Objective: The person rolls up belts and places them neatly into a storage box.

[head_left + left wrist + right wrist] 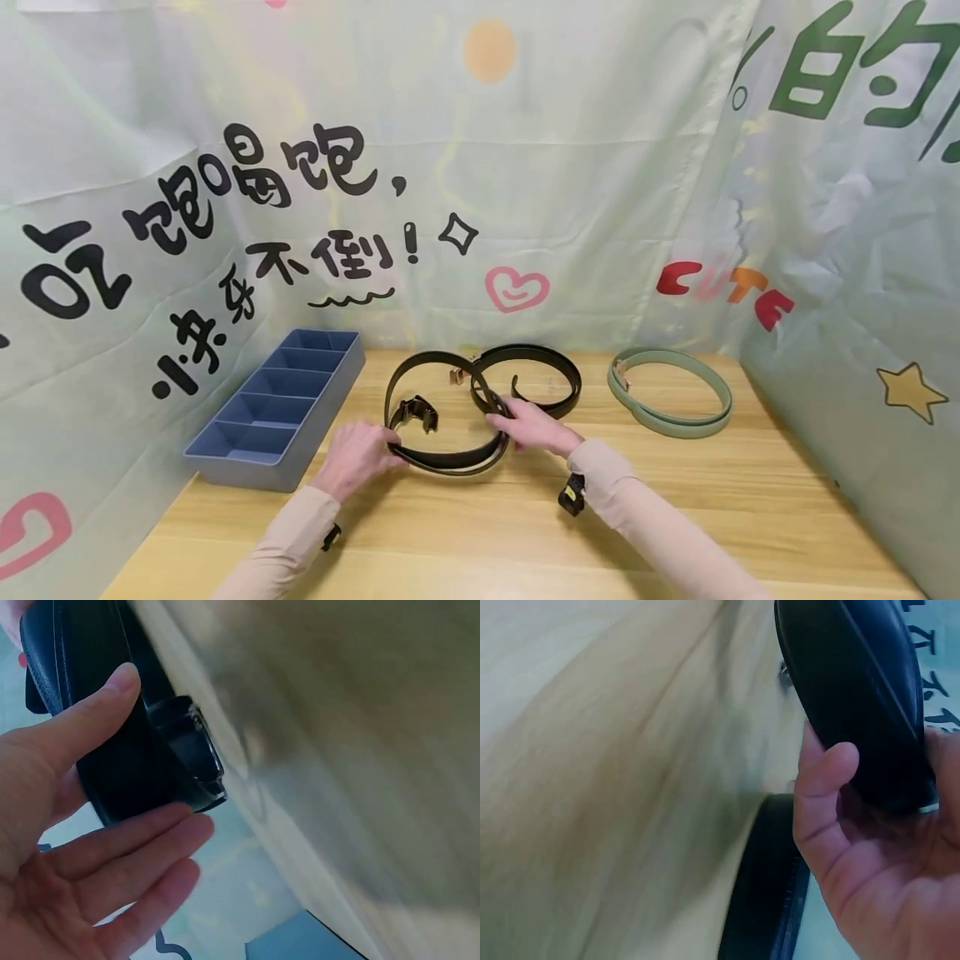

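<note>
A black belt (450, 458), coiled into a loose loop, is held at its two sides by both hands. My left hand (358, 454) pinches the near left edge of the coil, thumb (105, 701) on one face and the other fingers spread out below. On the opposite side my right hand (536, 425) grips the coil with thumb and fingers curled around the strap (855, 697). The dark metal buckle (420, 411) sits inside the loop at its left. Behind the right hand, a second black belt (558, 367) lies coiled and partly overlapped in the head view.
A blue-grey tray (300, 454) with several compartments stands at the left. A green belt (675, 427) lies coiled at the right on the wooden table (465, 550). A printed cloth (585, 208) hangs behind and along both sides.
</note>
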A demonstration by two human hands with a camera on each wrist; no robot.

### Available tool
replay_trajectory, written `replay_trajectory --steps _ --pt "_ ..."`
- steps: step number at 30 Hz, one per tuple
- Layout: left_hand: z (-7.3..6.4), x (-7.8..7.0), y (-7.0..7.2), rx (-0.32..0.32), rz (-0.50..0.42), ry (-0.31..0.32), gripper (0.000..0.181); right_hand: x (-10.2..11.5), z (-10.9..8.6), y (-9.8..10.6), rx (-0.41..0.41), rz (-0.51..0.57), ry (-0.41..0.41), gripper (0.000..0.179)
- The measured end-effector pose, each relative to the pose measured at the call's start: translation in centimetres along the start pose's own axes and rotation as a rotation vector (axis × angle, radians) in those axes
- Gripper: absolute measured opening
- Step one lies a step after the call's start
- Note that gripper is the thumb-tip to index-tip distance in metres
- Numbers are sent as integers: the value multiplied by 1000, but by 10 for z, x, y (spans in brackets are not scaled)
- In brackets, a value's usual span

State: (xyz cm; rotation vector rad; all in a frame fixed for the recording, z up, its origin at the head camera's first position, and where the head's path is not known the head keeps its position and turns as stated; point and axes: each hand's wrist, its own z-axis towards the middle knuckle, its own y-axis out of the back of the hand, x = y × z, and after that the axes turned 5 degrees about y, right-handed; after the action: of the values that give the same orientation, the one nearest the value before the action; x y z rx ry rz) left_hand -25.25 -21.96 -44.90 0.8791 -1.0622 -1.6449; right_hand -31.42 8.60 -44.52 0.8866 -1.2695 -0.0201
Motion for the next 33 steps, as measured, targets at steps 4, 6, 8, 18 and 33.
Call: replay_trajectory --steps 4,6,8,18,33 --pt "-1 4 -3 75 -20 41 39 -7 6 -8 89 -44 2 31" --pt "1 8 -4 116 -36 60 43 -12 8 -10 98 -45 -1 28" --pt "3 10 -3 173 -56 76 43 -16 8 -11 75 -35 -11 26" --pt "17 -21 14 168 -109 102 18 -18 -3 -3 -40 -122 -32 16" --pt "35 -93 -32 183 -16 -209 28 -23 -22 2 -1 -488 221 49"
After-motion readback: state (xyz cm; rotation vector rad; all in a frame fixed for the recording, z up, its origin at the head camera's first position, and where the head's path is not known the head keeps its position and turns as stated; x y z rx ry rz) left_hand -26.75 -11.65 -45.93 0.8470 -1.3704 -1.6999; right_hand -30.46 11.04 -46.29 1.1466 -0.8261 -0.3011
